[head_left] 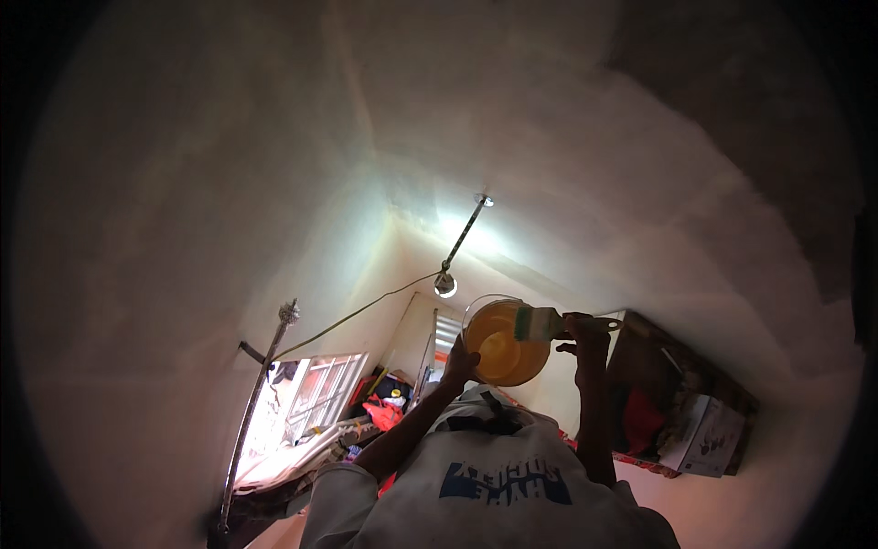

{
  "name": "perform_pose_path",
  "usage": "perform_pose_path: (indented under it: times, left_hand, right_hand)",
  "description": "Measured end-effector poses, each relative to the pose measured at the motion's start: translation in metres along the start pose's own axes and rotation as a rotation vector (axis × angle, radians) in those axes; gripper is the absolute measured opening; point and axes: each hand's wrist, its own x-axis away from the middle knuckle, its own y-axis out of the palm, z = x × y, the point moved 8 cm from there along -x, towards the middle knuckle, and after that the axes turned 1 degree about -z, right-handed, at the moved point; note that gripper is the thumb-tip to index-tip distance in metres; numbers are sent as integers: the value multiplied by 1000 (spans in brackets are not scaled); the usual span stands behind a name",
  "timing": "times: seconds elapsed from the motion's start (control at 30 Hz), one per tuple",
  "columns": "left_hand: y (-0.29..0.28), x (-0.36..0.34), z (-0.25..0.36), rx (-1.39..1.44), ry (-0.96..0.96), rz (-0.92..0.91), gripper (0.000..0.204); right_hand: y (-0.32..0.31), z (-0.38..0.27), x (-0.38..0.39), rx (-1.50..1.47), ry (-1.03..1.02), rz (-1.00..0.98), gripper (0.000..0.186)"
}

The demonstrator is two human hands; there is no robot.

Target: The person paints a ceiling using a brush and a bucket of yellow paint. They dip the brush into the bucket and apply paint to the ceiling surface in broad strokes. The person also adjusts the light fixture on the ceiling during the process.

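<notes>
A yellowish-orange bucket (508, 363) with a thin wire handle is tilted so that its opening shows; a pale patch lies inside it. My left hand (461, 362) grips the bucket at its left side, its fingers partly hidden. In my right hand (588, 337) is a wide paintbrush (540, 324), held by the handle, which sticks out to the right past my fingers. Green shows at the brush's bristle tips, which overlap the upper right of the bucket's opening. Whether the bristles touch the bucket cannot be made out.
A lit lamp (445, 285) hangs on a rod, with a cable (366, 317) running to a curtain pole (256, 403). At left is a bright window (315, 393), beside cluttered items and a red cloth (383, 414). A dark shelf (681, 366) at right holds a white box (712, 437).
</notes>
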Motion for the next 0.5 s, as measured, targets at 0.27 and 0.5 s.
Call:
perform_pose_path:
  times: [0.27,0.5]
  left_hand:
    - [-15,3,-20,-330,42,85,70]
    - [-23,9,-22,-371,-24,157,68]
  right_hand:
    - [3,66,9,318,-124,-128,26]
    - [19,72,21,534,-311,-55,25]
